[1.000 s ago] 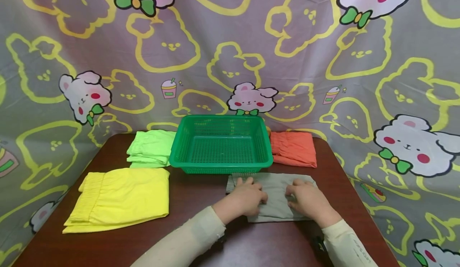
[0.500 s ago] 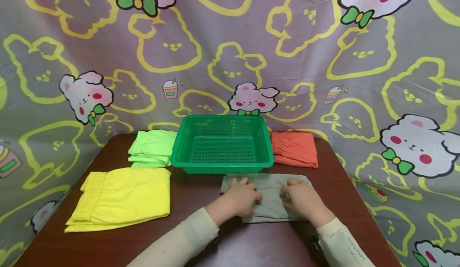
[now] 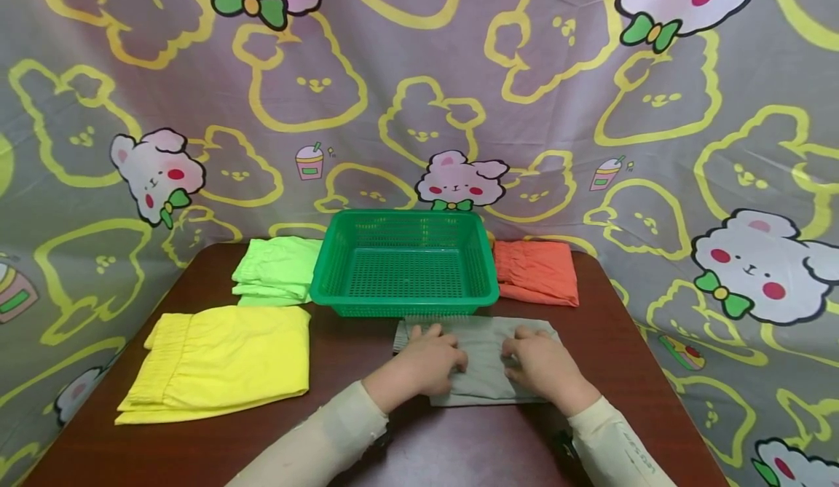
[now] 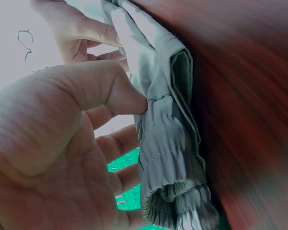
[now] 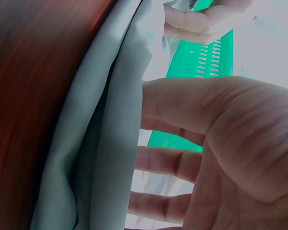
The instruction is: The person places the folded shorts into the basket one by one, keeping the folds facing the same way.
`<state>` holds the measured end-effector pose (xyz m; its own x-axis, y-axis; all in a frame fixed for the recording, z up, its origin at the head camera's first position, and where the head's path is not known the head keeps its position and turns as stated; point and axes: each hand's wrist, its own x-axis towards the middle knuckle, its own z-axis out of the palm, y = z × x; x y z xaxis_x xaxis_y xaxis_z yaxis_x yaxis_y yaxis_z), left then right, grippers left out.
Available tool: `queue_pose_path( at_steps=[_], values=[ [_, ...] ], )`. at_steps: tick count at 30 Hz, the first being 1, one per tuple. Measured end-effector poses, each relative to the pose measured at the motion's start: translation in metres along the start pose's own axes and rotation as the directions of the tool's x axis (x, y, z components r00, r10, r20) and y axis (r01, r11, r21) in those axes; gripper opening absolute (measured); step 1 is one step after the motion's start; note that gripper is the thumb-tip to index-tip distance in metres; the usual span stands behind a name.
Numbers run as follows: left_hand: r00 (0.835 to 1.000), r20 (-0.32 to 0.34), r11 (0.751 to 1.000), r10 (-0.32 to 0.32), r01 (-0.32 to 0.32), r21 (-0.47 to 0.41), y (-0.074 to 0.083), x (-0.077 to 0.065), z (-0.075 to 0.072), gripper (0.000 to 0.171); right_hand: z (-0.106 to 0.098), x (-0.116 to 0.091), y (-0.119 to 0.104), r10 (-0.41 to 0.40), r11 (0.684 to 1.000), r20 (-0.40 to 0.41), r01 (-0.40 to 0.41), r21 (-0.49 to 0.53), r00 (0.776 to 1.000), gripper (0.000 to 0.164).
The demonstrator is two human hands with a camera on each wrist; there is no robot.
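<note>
Folded grey pants (image 3: 481,363) with a gathered elastic band lie flat on the table in front of the basket, the band at the left end. My left hand (image 3: 424,362) rests its spread fingertips on the band end. Toward the other end, the fingertips of my right hand (image 3: 545,365) press on the cloth. In the left wrist view, the ruffled waistband (image 4: 168,153) shows beside the thumb (image 4: 127,93). The right wrist view has the near folded edge (image 5: 117,124) loosely layered, with thumb and fingers touching the top layer.
A green plastic basket (image 3: 404,301) stands at the back centre. Folded light-green clothing (image 3: 278,268) is left of it and folded orange clothing (image 3: 540,272) right. Folded yellow clothing (image 3: 236,359) lies at the left of the brown table (image 3: 459,443). A patterned curtain (image 3: 557,130) hangs behind.
Both hands have slid a little to the left across the table, and the grey pants have moved left with them. The basket and other clothes have stayed put.
</note>
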<state>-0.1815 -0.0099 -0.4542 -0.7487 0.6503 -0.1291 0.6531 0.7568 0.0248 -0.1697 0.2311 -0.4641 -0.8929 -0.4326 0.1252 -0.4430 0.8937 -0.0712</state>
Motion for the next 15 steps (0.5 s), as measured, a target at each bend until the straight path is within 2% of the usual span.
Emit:
queue_pose_path(
  at_steps=[15],
  values=[
    [1.000, -0.001, 1.000, -0.008, 0.008, -0.021, -0.013, -0.011, 0.002, 0.034, 0.007, 0.006, -0.012, -0.032, 0.999, -0.028, 0.032, -0.007, 0.999, 0.021]
  ],
)
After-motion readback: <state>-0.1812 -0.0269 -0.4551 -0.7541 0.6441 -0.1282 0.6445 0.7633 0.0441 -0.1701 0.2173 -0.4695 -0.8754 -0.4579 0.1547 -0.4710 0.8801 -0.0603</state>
